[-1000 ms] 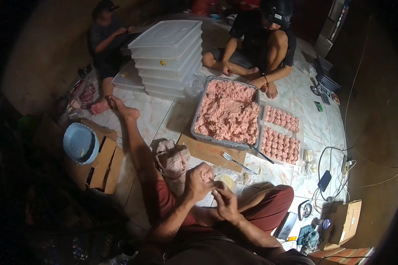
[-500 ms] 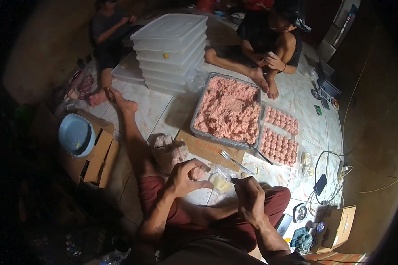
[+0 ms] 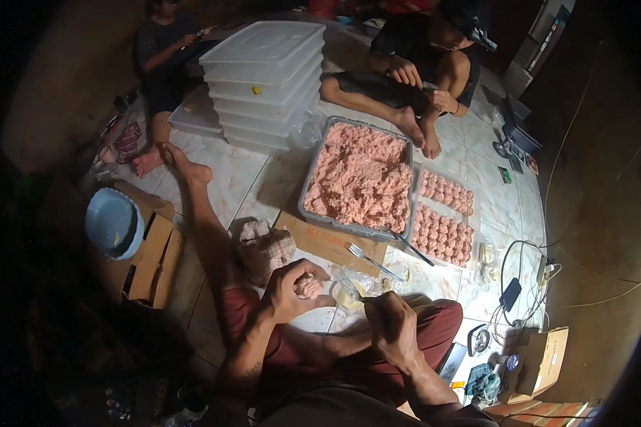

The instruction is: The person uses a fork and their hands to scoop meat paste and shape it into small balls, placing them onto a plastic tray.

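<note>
My left hand curls around a small lump of pink minced mixture, thumb stretched out below it. In my right hand is a slim utensil, gripped in a fist; its tip points left, and its exact kind I cannot make out. Just under that tip, between my hands, lies a pale yellow round stack with clear plastic beside it. Ahead stands a grey tub heaped with the pink mixture. To its right, a clear tray bears rows of shaped pink pieces.
A fork lies on flat cardboard, beside a checked cloth. Stacked lidded containers rise behind. A blue basin sits on a carton at left. Cables trail at right. Two people sit across the floor.
My right hand has shifted slightly left and down with the utensil. The left hand still holds the lump. The person opposite has moved their hands apart. The whole view has shifted slightly.
</note>
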Demonstrator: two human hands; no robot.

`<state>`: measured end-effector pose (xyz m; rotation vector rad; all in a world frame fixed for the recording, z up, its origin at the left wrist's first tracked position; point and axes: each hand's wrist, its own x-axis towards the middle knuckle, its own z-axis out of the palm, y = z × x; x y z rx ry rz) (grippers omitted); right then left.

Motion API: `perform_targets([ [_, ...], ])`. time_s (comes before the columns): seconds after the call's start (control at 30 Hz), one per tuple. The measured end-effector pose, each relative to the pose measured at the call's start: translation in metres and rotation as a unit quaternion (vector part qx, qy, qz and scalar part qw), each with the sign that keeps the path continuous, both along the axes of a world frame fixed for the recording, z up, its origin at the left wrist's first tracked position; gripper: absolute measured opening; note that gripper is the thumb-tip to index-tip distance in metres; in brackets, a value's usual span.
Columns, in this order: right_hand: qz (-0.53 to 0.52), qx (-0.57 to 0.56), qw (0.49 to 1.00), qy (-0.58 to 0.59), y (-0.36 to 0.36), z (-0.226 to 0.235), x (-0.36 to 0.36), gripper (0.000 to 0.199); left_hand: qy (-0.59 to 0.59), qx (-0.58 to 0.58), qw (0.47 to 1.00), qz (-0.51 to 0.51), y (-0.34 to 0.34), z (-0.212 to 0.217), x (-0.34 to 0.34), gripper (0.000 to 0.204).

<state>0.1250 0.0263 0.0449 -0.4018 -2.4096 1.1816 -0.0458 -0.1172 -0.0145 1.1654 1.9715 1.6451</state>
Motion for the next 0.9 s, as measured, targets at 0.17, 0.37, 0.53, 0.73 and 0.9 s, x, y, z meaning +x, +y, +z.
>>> perform_targets([
  [0.17, 0.075, 0.020, 0.997, -0.022, 0.001, -0.031, -0.006, 0.019, 0.021, -0.131, 0.991, 0.011, 0.004, -0.021, 0.005, 0.034],
  [0.37, -0.070, 0.132, 0.986, -0.073, 0.080, -0.021, -0.024, 0.017, -0.218, 0.005, 0.976, 0.016, -0.049, -0.062, -0.014, 0.042],
  [0.53, -0.158, 0.247, 0.912, -0.286, 0.174, -0.079, -0.127, 0.010, -0.170, -0.028, 0.985, -0.005, -0.022, -0.038, 0.004, 0.058],
  [0.73, -0.088, 0.320, 0.887, -0.320, 0.199, -0.130, -0.160, 0.022, -0.318, 0.018, 0.944, -0.091, 0.015, -0.036, 0.016, 0.078],
  [0.9, -0.049, 0.220, 0.974, -0.011, 0.134, -0.055, -0.072, 0.032, -0.325, 0.083, 0.936, -0.107, 0.053, -0.026, 0.027, 0.086],
])
